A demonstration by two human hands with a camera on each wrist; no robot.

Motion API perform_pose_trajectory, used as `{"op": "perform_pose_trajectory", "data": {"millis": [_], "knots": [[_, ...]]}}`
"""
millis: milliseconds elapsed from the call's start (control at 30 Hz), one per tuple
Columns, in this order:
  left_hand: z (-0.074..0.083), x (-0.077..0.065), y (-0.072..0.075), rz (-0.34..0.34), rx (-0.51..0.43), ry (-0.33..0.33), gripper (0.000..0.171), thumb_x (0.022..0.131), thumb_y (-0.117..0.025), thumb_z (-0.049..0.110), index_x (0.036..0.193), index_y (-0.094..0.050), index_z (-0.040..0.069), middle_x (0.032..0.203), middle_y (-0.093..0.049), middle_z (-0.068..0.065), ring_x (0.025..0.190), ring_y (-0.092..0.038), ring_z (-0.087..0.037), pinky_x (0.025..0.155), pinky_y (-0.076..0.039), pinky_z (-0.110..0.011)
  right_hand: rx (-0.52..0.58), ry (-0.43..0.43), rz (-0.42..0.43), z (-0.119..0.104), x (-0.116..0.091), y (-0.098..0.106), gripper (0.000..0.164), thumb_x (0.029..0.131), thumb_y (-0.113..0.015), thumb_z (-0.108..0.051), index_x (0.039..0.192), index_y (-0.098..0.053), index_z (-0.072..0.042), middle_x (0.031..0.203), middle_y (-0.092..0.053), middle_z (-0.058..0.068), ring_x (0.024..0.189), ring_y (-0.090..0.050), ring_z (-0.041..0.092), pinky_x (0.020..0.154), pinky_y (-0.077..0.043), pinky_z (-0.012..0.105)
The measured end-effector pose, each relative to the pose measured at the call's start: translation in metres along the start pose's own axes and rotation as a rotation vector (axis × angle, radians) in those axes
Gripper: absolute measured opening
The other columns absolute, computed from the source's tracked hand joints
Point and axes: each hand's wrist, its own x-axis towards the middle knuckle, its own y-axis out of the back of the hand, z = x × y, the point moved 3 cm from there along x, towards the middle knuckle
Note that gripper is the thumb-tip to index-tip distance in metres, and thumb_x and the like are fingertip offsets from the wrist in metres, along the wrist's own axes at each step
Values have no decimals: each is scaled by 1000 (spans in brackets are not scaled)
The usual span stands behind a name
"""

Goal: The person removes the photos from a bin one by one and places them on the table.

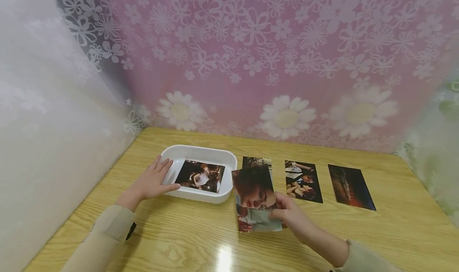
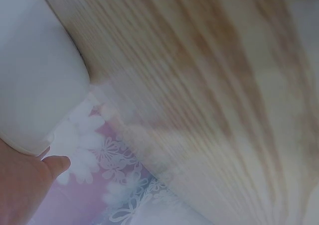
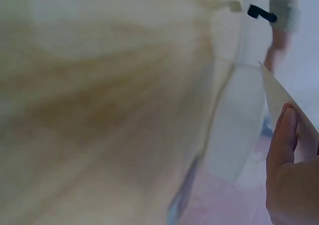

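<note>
A photo print (image 1: 253, 198) with a face on it is pinched at its right edge by my right hand (image 1: 292, 215), thumb on the picture side. In the right wrist view the fingers (image 3: 285, 130) lie against the pale back of this print (image 3: 286, 93). My left hand (image 1: 154, 180) rests on the left side of a white plastic tray (image 1: 215, 197), its fingers spread over the rim and the thumb along the near edge. Inside the tray lies another, dark-toned photo (image 1: 201, 176). The left wrist view has the tray's outer wall (image 2: 40, 75) beside the left hand (image 2: 25, 185).
Behind the held print, a photo (image 1: 257, 160) on the table is mostly covered. Further right lie a photo of people (image 1: 304, 181) and a dark photo (image 1: 351, 187), spaced apart. The wooden table (image 1: 186, 240) meets flower-patterned cloth (image 1: 229, 65) at the back.
</note>
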Motion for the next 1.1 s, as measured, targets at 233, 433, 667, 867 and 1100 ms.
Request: {"op": "perform_pose_trajectory", "data": {"millis": [233, 433, 667, 867, 1100], "knots": [[-1, -1, -1, -14, 14, 7, 89, 80, -47, 60, 136, -25, -6, 139, -24, -24, 129, -2, -41, 102, -9, -53, -137, -72, 1, 25, -5, -4, 34, 72, -52, 3, 105, -49, 8, 85, -52, 6, 71, -44, 17, 60, -36, 31], [1, -2, -1, -17, 3, 0, 89, 80, -48, 59, 137, -25, -6, 139, -24, -24, 130, -2, -41, 102, -10, -52, -316, -113, 29, 31, -6, 0, 25, 72, -58, -1, 96, -54, 4, 73, -49, 4, 59, -42, 16, 50, -37, 30], [1, -2, 2, 9, 9, -11, 87, 80, -50, 56, 135, -27, -8, 137, -26, -26, 129, -4, -42, 100, -12, -55, -536, -45, -83, 35, -8, 4, 8, 74, -66, -8, 77, -61, -1, 57, -45, -2, 49, -39, 13, 45, -33, 27], [-1, -2, 1, -14, 2, 3, 89, 81, -48, 58, 137, -24, -6, 139, -23, -24, 130, 0, -39, 101, -10, -54, -445, -93, -162, 38, -6, 6, 8, 72, -67, -4, 73, -60, 1, 51, -47, -2, 43, -41, 9, 42, -36, 24], [-1, -1, 0, -11, -5, -1, 88, 81, -48, 58, 137, -24, -6, 139, -23, -24, 130, 0, -39, 101, -10, -54, -266, -215, -144, 39, -8, 7, 65, 69, -70, 1, 119, -32, 14, 57, -58, 6, 46, -54, 13, 43, -46, 28]]}}
